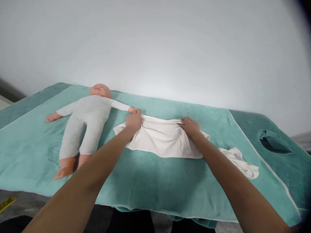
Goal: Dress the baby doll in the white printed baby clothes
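Observation:
A small white baby garment [160, 139] is spread on the teal cover in front of me. My left hand [134, 120] is closed on its upper left corner, and my right hand [190, 126] pinches its upper right corner. Between the hands the top edge runs fairly straight, with soft folds below it. A baby doll [91, 111] in a white body suit lies on its back to the left, arms spread. The doll's hand on this side lies right beside my left hand.
Another white cloth [240, 161] lies crumpled to the right of my right forearm. The teal cover [150, 181] drapes over a bed with an oval hole [273, 142] at its right end. A pale wall [155, 48] stands behind. A yellow strip [7, 204] shows at lower left.

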`<state>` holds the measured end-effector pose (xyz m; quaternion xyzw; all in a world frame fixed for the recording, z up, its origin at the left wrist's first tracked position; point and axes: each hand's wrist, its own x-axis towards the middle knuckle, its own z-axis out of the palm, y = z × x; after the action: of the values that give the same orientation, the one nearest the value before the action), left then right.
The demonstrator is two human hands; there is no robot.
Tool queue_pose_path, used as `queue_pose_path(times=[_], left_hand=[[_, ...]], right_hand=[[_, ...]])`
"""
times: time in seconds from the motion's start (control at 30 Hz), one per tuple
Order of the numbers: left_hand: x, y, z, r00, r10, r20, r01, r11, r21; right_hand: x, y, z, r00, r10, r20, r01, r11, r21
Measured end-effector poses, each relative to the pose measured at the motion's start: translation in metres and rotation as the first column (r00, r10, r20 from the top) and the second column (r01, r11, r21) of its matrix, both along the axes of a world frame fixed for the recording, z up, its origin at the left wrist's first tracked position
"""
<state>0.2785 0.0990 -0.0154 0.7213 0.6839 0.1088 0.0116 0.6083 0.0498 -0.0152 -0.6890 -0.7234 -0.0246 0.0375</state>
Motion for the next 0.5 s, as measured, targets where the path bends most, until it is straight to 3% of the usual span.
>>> queue_pose_path(times=[0.1,0.17,0.27,0.33,0.43,0.5], left_hand=[[0.005,-0.021,0.001,0.996,-0.089,-0.016,0.09,0.99,0.105],[0.004,-0.047,0.006,0.98,-0.197,0.017,0.193,0.971,0.141],[-0.011,-0.096,0.009,0.898,-0.43,0.095,0.412,0.896,0.165],[-0.029,-0.128,0.003,0.826,-0.541,0.158,0.519,0.839,0.162],[-0.057,-0.16,-0.012,0.787,-0.573,0.228,0.559,0.819,0.131],[-0.066,-0.169,-0.021,0.806,-0.53,0.265,0.516,0.847,0.125]], right_hand=[[-0.011,-0.019,-0.001,0.997,0.069,-0.028,-0.063,0.981,0.184],[-0.019,-0.046,-0.008,0.986,0.152,-0.071,-0.127,0.952,0.278],[-0.023,-0.1,-0.028,0.944,0.287,-0.163,-0.23,0.926,0.299],[-0.017,-0.138,-0.043,0.924,0.311,-0.224,-0.241,0.926,0.289],[-0.005,-0.181,-0.05,0.92,0.29,-0.265,-0.207,0.931,0.301],[-0.002,-0.196,-0.044,0.93,0.268,-0.251,-0.181,0.929,0.322]])
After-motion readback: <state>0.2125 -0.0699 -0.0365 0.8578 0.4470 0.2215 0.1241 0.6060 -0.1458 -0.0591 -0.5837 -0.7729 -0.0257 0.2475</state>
